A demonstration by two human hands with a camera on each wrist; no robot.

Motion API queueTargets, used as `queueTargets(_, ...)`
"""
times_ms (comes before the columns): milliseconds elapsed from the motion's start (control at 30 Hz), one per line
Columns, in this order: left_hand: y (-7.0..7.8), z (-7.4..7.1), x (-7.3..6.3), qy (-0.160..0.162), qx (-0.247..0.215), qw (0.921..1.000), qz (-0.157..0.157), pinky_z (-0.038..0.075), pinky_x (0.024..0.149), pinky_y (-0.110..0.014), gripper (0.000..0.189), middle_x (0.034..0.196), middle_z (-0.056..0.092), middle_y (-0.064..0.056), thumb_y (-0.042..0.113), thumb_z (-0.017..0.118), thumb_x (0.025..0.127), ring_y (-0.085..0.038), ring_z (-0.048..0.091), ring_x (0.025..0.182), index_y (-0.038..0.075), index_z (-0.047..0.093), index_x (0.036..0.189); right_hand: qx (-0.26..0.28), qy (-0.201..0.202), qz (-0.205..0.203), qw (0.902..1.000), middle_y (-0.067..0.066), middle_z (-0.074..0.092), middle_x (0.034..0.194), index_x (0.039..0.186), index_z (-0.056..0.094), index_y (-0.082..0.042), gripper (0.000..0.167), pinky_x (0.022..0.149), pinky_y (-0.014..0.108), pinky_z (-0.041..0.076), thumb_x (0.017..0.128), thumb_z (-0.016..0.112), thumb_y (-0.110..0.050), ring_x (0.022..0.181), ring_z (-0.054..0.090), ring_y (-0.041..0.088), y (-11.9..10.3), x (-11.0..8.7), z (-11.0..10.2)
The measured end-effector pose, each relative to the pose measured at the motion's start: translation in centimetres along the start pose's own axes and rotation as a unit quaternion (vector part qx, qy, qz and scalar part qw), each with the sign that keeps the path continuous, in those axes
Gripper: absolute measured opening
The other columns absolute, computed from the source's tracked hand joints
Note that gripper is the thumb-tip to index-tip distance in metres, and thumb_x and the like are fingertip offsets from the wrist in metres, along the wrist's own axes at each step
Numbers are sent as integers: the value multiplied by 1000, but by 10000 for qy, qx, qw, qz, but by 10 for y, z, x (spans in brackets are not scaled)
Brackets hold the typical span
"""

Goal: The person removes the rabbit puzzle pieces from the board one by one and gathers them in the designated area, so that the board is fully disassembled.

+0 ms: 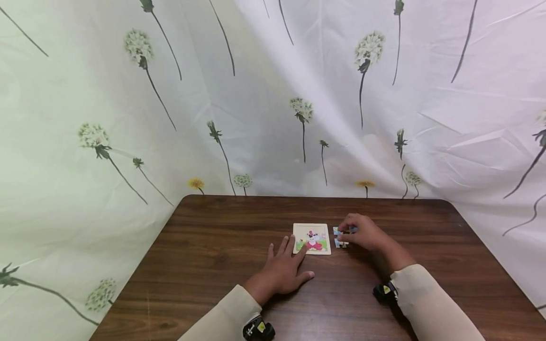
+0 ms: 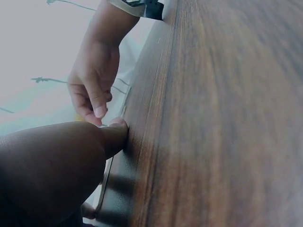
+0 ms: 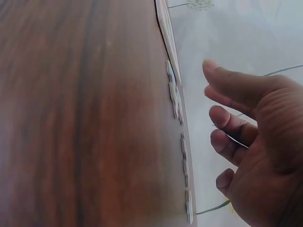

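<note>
A square cartoon puzzle board (image 1: 312,239) with a pale frame lies on the table, showing an animal figure in pink and red. My left hand (image 1: 283,271) rests spread beside it, fingertips on its lower left edge. Just right of the board, loose puzzle pieces (image 1: 341,243) lie partly covered by my right hand (image 1: 363,233). In the right wrist view this hand (image 3: 255,127) hovers with bent, parted fingers and nothing visible between thumb and fingers. Low pieces (image 3: 174,97) are seen edge-on below it. My left thumb (image 2: 116,135) hides most of the board in the left wrist view.
The dark wood-grain table (image 1: 222,227) has rounded far corners. A white cloth (image 1: 264,118) printed with dandelions hangs behind and on both sides. Black devices are strapped on the left wrist (image 1: 258,328) and the right wrist (image 1: 386,292).
</note>
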State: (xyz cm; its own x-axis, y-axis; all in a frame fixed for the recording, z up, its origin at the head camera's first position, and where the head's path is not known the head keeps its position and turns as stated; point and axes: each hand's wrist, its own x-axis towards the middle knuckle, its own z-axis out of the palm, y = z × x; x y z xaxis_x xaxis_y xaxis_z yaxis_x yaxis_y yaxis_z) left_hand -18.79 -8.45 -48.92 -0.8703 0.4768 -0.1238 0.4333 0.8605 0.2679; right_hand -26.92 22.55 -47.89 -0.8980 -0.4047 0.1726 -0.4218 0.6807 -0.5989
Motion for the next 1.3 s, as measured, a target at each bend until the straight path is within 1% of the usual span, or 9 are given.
queueTargets(167, 0, -1, 1, -19, 17, 10000, 5, 16, 132, -74, 80, 184, 15, -17, 70, 50, 108, -38, 13, 173, 28, 33, 174, 61, -79, -46, 9999, 0, 74, 101, 107, 83, -10, 17, 89, 39, 55, 94, 88, -21, 98, 65, 17, -6, 6, 4)
queueTargets(400, -2, 0, 3, -59, -18, 10000, 26, 14, 132, -74, 80, 185, 13, -16, 71, 48, 108, -37, 11, 173, 30, 30, 175, 148, -211, 165, 9995, 2, 73, 105, 108, 82, -11, 14, 88, 38, 54, 96, 86, -19, 97, 64, 17, -20, 13, 10)
queueTargets(600, -2, -1, 3, -30, 7, 10000, 27, 15, 132, -74, 81, 184, 15, -17, 71, 49, 108, -38, 13, 173, 29, 31, 174, 106, -192, -70, 9997, 4, 73, 104, 108, 81, -10, 14, 91, 43, 57, 96, 85, -17, 99, 67, 20, -26, 23, 20)
queueTargets(867, -1, -2, 0, -19, 44, 10000, 34, 17, 132, -74, 80, 184, 17, -18, 70, 51, 107, -38, 15, 172, 28, 34, 174, 43, -316, -61, 9995, 2, 72, 106, 110, 82, -13, 16, 87, 38, 54, 96, 86, -20, 99, 65, 21, -31, 34, 35)
queueTargets(933, -1, -2, 0, -22, 29, 10000, 39, 16, 132, -74, 80, 184, 17, -18, 70, 50, 108, -38, 15, 172, 28, 33, 174, -113, -301, -128, 9994, 2, 72, 107, 110, 83, -14, 17, 88, 41, 54, 95, 87, -21, 100, 64, 20, -32, 37, 38)
queueTargets(1033, -1, -2, 0, -18, 17, 10000, 45, 16, 132, -74, 80, 184, 17, -18, 70, 51, 108, -37, 15, 172, 28, 33, 174, -366, -281, -90, 9989, 1, 72, 110, 110, 83, -18, 17, 97, 50, 50, 94, 88, -24, 105, 63, 20, -33, 41, 43)
queueTargets(1133, -1, -1, 0, -18, 16, 10000, 41, 16, 132, -74, 80, 184, 17, -18, 70, 51, 108, -38, 15, 172, 28, 34, 173, -433, -322, 38, 9985, 2, 72, 114, 111, 84, -20, 17, 104, 60, 43, 95, 87, -25, 112, 62, 25, -36, 43, 46)
queueTargets(1233, -1, -1, 0, -6, 21, 10000, 42, 16, 131, -74, 80, 184, 18, -18, 69, 51, 108, -38, 15, 172, 27, 35, 173, -438, -377, 222, 9981, 4, 70, 120, 112, 84, -22, 17, 107, 63, 37, 95, 87, -27, 120, 59, 29, -38, 44, 48)
queueTargets(1300, -1, 0, 0, 14, 32, 10000, 45, 16, 131, -74, 80, 184, 18, -18, 69, 51, 108, -38, 16, 172, 27, 35, 173, -459, -382, 260, 9979, 6, 69, 122, 112, 84, -22, 18, 106, 64, 36, 95, 87, -28, 122, 57, 31, -39, 45, 50)
